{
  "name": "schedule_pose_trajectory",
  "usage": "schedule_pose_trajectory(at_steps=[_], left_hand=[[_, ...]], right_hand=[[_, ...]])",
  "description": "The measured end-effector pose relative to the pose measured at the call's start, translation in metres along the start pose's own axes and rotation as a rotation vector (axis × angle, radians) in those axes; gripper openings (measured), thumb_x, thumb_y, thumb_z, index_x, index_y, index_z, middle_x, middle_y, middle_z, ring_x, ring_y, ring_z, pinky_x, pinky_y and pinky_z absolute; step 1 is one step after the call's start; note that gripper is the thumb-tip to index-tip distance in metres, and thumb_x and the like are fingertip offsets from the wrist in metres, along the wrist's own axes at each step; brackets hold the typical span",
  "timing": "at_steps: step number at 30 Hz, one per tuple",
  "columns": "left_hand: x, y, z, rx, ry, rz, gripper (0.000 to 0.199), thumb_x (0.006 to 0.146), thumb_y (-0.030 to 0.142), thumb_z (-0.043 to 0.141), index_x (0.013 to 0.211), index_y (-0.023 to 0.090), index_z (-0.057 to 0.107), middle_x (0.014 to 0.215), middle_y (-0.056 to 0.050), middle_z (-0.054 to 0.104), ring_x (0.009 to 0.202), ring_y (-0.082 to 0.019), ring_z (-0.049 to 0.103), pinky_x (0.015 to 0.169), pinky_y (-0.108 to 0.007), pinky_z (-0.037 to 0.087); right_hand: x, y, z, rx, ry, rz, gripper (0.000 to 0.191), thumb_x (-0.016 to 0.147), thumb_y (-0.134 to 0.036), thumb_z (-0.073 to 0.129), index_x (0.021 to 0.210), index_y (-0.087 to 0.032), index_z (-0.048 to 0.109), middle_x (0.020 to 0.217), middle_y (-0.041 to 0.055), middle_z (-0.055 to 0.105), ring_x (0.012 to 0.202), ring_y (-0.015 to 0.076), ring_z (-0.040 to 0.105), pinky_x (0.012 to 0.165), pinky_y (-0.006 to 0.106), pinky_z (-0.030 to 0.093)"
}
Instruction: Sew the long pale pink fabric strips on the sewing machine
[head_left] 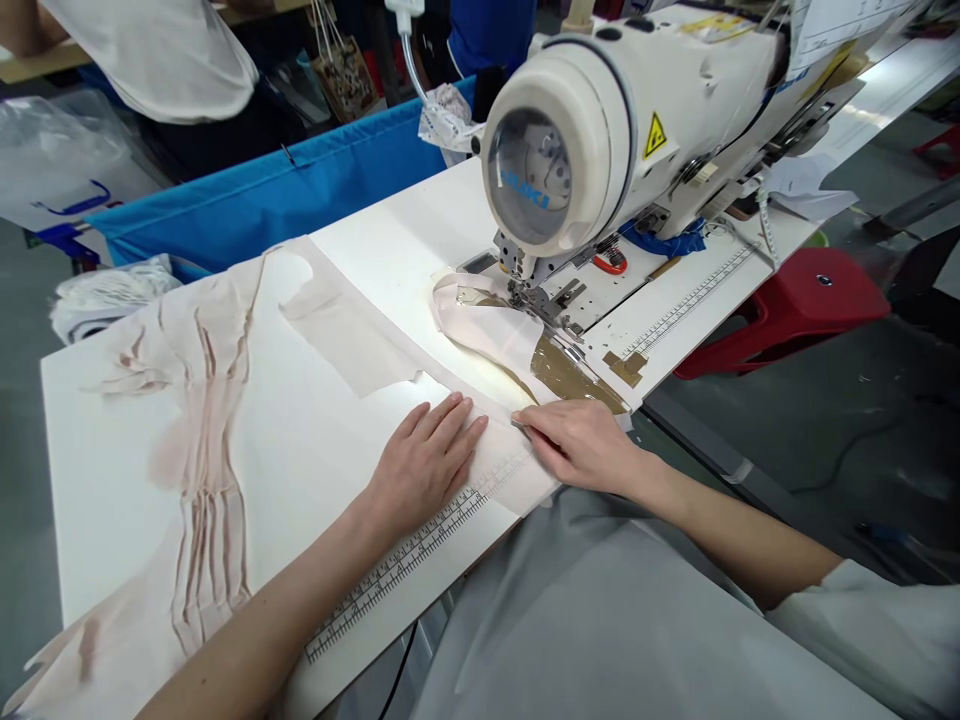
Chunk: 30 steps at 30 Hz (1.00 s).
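Observation:
My left hand (431, 455) lies flat, fingers stretched out, on a pale pink strip of fabric (352, 330) spread over the white sewing table (322, 450). To its right, my right hand (581, 445) is closed at the fabric, thumb and fingers pinched together. A small tip shows at the fingers, too little to name. Just beyond the hands, a curved pale fabric piece (487, 335) rests under the needle area of the white sewing machine (559, 130). Gathered pale pink fabric (210, 450) is spread at the left.
Ruler markings (405, 565) run along the table's near edge. Red-handled scissors (611, 263) lie behind the needle area. A blue cloth trough (285, 190) borders the far side. A red stool (795, 305) stands at the right. Another person's white-clothed torso (165, 60) shows at the upper left.

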<state>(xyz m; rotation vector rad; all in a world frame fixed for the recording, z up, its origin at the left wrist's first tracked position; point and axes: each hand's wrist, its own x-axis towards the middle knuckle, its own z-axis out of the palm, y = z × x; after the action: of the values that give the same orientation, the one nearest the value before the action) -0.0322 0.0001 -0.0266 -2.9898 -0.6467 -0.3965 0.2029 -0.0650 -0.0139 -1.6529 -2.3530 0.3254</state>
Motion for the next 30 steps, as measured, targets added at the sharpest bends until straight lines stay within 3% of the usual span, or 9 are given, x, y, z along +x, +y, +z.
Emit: schedule_pose_trajectory(at_steps=[4, 8, 12, 19, 30], left_hand=[[-0.001, -0.007, -0.003, 0.018, -0.041, -0.026, 0.038, 0.097, 0.026, 0.044, 0.131, 0.019, 0.057, 0.139, -0.009, 0.057, 0.132, -0.026, 0.05, 0.107, -0.044, 0.041], [-0.001, -0.019, -0.005, 0.049, 0.005, -0.124, 0.038, 0.097, 0.026, 0.042, 0.13, 0.016, 0.058, 0.139, -0.011, 0.056, 0.132, -0.028, 0.049, 0.108, -0.047, 0.041], [-0.002, -0.02, -0.001, -0.011, 0.002, -0.07, 0.041, 0.097, 0.026, 0.041, 0.135, 0.016, 0.053, 0.143, -0.01, 0.053, 0.135, -0.025, 0.046, 0.113, -0.045, 0.036], [0.0, -0.013, 0.002, 0.047, 0.034, -0.03, 0.038, 0.098, 0.027, 0.042, 0.13, 0.013, 0.057, 0.139, -0.011, 0.057, 0.131, -0.025, 0.051, 0.108, -0.043, 0.041], [0.0, -0.012, 0.004, 0.017, 0.012, -0.059, 0.039, 0.097, 0.027, 0.043, 0.132, 0.015, 0.056, 0.14, -0.011, 0.056, 0.132, -0.025, 0.05, 0.108, -0.042, 0.041]], right_hand=[[-0.002, 0.002, -0.002, -0.01, -0.006, 0.026, 0.028, 0.096, -0.022, 0.036, 0.099, -0.02, 0.064, 0.081, 0.0041, 0.071, 0.073, 0.0154, 0.061, 0.06, 0.024, 0.033], [0.023, -0.007, 0.002, -0.058, -0.023, 0.055, 0.025, 0.093, -0.019, 0.039, 0.101, -0.019, 0.063, 0.088, 0.0054, 0.072, 0.079, 0.0171, 0.063, 0.061, 0.025, 0.034], [0.041, -0.014, 0.005, -0.076, -0.045, 0.055, 0.023, 0.091, -0.018, 0.041, 0.102, -0.018, 0.062, 0.094, 0.007, 0.073, 0.083, 0.0182, 0.065, 0.061, 0.027, 0.035], [0.045, -0.015, 0.013, 0.028, 0.043, 0.121, 0.028, 0.098, -0.024, 0.035, 0.11, -0.018, 0.059, 0.094, 0.0044, 0.074, 0.084, 0.017, 0.068, 0.059, 0.025, 0.033], [0.046, -0.014, 0.011, -0.038, -0.019, 0.073, 0.024, 0.094, -0.02, 0.038, 0.105, -0.018, 0.06, 0.094, 0.0053, 0.073, 0.081, 0.0166, 0.065, 0.058, 0.027, 0.029]])
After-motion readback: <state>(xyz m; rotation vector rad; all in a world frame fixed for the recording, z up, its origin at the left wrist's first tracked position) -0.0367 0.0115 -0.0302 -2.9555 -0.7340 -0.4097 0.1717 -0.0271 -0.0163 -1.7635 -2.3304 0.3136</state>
